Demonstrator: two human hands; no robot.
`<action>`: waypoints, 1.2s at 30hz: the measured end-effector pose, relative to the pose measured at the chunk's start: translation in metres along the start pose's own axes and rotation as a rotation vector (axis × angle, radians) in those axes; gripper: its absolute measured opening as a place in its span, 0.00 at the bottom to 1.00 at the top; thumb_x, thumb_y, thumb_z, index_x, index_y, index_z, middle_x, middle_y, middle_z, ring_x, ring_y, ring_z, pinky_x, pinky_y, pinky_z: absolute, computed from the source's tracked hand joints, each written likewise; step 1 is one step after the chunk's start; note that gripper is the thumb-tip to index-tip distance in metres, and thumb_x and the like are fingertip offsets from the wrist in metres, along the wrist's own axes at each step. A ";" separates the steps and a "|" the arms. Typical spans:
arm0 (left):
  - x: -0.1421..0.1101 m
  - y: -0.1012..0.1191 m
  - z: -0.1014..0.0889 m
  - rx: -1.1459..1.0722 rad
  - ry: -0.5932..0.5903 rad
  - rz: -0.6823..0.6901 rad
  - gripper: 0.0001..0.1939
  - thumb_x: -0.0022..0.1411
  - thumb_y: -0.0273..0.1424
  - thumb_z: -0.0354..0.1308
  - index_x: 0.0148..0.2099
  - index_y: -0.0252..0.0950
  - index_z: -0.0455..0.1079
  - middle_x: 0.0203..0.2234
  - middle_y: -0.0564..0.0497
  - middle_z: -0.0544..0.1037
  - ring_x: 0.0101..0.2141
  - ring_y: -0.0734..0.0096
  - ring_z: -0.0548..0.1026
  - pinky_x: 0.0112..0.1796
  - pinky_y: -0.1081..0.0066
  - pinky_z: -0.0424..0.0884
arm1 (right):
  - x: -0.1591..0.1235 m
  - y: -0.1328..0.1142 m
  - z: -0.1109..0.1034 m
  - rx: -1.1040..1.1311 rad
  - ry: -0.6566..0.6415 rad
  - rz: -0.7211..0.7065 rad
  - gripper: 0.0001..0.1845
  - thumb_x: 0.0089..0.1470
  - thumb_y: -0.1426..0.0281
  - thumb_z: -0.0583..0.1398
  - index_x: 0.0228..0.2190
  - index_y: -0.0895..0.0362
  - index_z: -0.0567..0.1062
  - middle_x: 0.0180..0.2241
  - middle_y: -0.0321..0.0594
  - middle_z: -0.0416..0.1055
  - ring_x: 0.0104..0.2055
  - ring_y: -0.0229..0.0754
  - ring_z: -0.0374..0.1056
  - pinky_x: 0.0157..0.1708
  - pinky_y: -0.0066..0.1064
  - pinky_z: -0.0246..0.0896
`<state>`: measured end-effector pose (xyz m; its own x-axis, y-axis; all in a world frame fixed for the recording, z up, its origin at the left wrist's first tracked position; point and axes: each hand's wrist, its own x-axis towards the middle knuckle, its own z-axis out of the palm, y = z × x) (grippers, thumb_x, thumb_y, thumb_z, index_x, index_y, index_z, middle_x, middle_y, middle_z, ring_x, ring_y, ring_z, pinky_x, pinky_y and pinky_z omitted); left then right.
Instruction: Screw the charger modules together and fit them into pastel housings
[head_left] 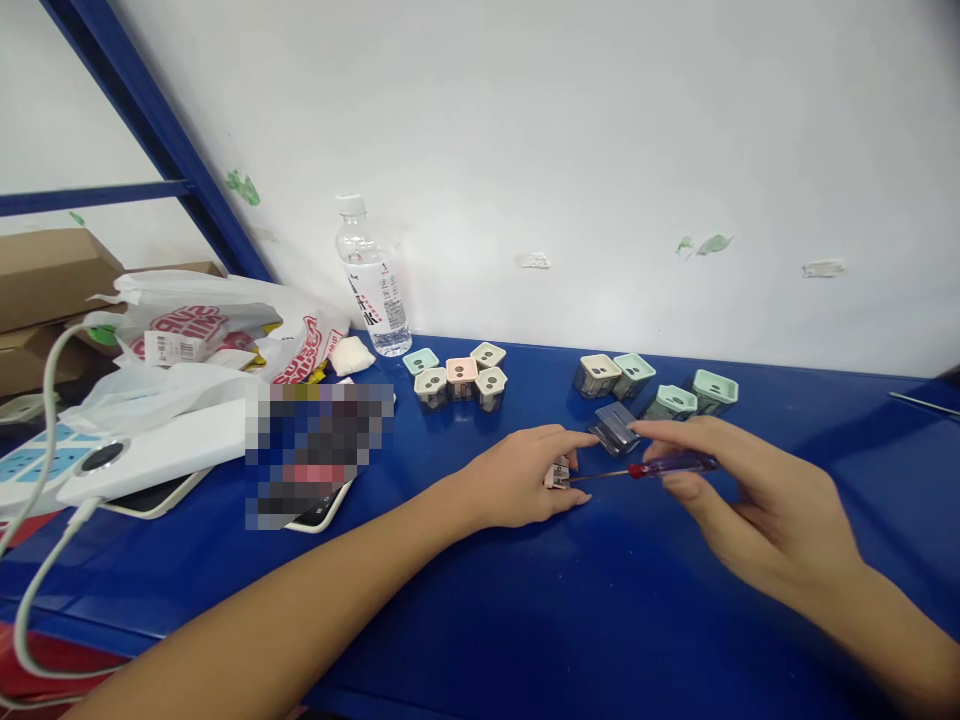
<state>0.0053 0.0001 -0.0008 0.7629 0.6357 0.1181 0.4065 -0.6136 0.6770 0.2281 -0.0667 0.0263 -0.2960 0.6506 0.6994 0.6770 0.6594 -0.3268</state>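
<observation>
My left hand (pixel 517 478) is shut on a small pale pink square unit (pixel 558 473), mostly hidden by the fingers. My right hand (pixel 750 490) holds a screwdriver (pixel 671 465) with a red and blue handle, and its thin shaft reaches to that unit. Between my hands lies a grey metal block (pixel 613 430), close to the fingertips of both hands. Behind it stand several square units with pastel caps in two groups, the left group (pixel 461 378) and the right group (pixel 645 388), each cap showing two round holes.
A blue tabletop (pixel 480 640) runs along a white wall. At its back stands a plastic water bottle (pixel 373 280). To the left are a white plastic bag (pixel 202 330), a power strip (pixel 45 465) with a white cable, a phone (pixel 319 515) partly blurred out, and cardboard boxes (pixel 45 280).
</observation>
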 end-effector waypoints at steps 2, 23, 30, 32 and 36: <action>0.000 -0.001 0.001 0.003 0.002 0.012 0.30 0.61 0.32 0.66 0.64 0.33 0.65 0.45 0.43 0.78 0.45 0.59 0.76 0.49 0.61 0.70 | 0.002 -0.001 -0.001 0.027 -0.052 -0.010 0.20 0.67 0.68 0.54 0.58 0.49 0.72 0.41 0.40 0.80 0.42 0.42 0.78 0.42 0.32 0.74; 0.001 -0.001 0.001 0.021 -0.015 0.009 0.29 0.62 0.34 0.66 0.64 0.35 0.64 0.44 0.45 0.77 0.45 0.60 0.76 0.48 0.63 0.70 | 0.003 0.003 0.001 0.040 -0.048 -0.076 0.26 0.63 0.69 0.62 0.61 0.42 0.69 0.36 0.35 0.80 0.35 0.42 0.76 0.40 0.35 0.73; 0.001 -0.002 0.001 0.021 -0.023 0.022 0.30 0.63 0.34 0.65 0.65 0.35 0.64 0.44 0.44 0.77 0.44 0.60 0.75 0.48 0.63 0.70 | 0.007 0.001 -0.001 0.096 -0.134 -0.094 0.32 0.64 0.74 0.58 0.65 0.41 0.62 0.41 0.36 0.80 0.44 0.45 0.77 0.46 0.39 0.72; 0.001 -0.003 0.001 0.020 -0.025 0.033 0.31 0.63 0.34 0.65 0.65 0.34 0.63 0.44 0.44 0.77 0.44 0.60 0.75 0.48 0.62 0.70 | 0.008 0.002 -0.001 0.081 -0.087 -0.143 0.26 0.61 0.71 0.63 0.58 0.40 0.70 0.34 0.34 0.80 0.38 0.46 0.76 0.43 0.39 0.72; 0.001 -0.004 0.002 0.014 -0.013 0.030 0.30 0.63 0.34 0.66 0.64 0.36 0.64 0.43 0.45 0.77 0.44 0.60 0.75 0.47 0.62 0.70 | 0.006 0.002 -0.003 0.045 -0.138 -0.055 0.24 0.65 0.68 0.58 0.61 0.46 0.68 0.46 0.42 0.79 0.47 0.49 0.75 0.46 0.41 0.72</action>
<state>0.0055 0.0020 -0.0044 0.7812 0.6108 0.1286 0.3904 -0.6388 0.6629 0.2296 -0.0624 0.0315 -0.4242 0.6564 0.6239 0.6270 0.7099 -0.3207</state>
